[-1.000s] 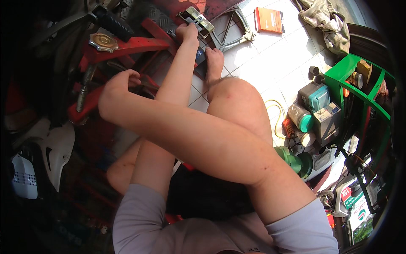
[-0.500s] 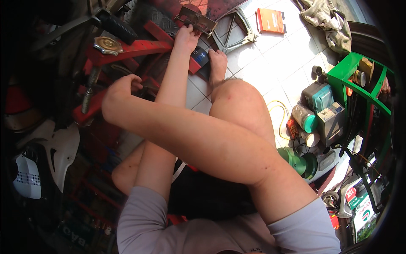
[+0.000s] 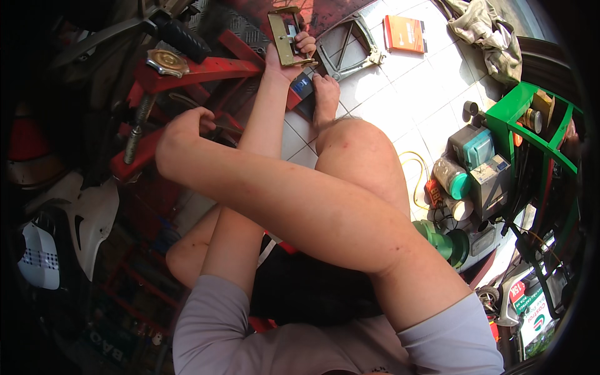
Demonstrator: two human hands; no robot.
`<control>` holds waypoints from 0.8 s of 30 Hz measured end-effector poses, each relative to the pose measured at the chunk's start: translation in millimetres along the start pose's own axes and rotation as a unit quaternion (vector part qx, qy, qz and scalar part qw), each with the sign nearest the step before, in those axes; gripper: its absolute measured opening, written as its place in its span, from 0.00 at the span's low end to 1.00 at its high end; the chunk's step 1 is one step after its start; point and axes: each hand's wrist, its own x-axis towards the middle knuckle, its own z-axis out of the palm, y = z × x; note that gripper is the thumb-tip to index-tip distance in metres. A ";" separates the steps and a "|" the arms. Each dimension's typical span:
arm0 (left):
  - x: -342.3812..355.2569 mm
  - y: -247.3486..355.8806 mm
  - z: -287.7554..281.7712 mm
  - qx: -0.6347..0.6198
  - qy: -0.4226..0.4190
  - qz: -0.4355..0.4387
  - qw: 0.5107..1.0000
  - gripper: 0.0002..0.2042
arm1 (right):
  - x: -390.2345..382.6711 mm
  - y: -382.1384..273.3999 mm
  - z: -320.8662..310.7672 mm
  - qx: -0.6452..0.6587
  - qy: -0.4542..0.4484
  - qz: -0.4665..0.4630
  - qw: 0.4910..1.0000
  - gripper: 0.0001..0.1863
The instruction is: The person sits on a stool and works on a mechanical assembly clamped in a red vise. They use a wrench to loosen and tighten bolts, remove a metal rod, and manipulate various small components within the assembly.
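Left hand (image 3: pixel 283 70) curled round bracket (image 3: pixel 284 46), long axis pointing away, open side rightward; right hand (image 3: pixel 187 123) half-curled, hold unclear.

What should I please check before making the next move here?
1. Left hand has hold of the brass-coloured metal bracket: ok, the fingers are closed on it.
2. Right hand is free: cannot tell; it is loosely curled near the red frame, its fingertips partly hidden.
3. Arms are uncrossed: not ok, the right forearm lies across the left forearm in this view.
4. Foot is covered: not ok, it is bare beside the grey metal frame.
5. Orange box is apart from both hands: ok, it lies on the tiles.
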 end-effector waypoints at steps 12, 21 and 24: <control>21.9 7.4 -30.4 0.280 0.335 0.266 0.860 0.08 | 2.3 1.8 3.2 0.003 -0.006 0.002 1.000 0.25; 7.8 3.5 -21.7 -0.021 0.088 0.104 0.990 0.10 | 9.4 5.8 2.6 0.011 -0.015 0.007 1.000 0.25; -1.1 9.3 -23.9 -0.024 -0.001 0.034 0.999 0.10 | 7.4 1.0 2.7 0.010 -0.012 0.004 1.000 0.25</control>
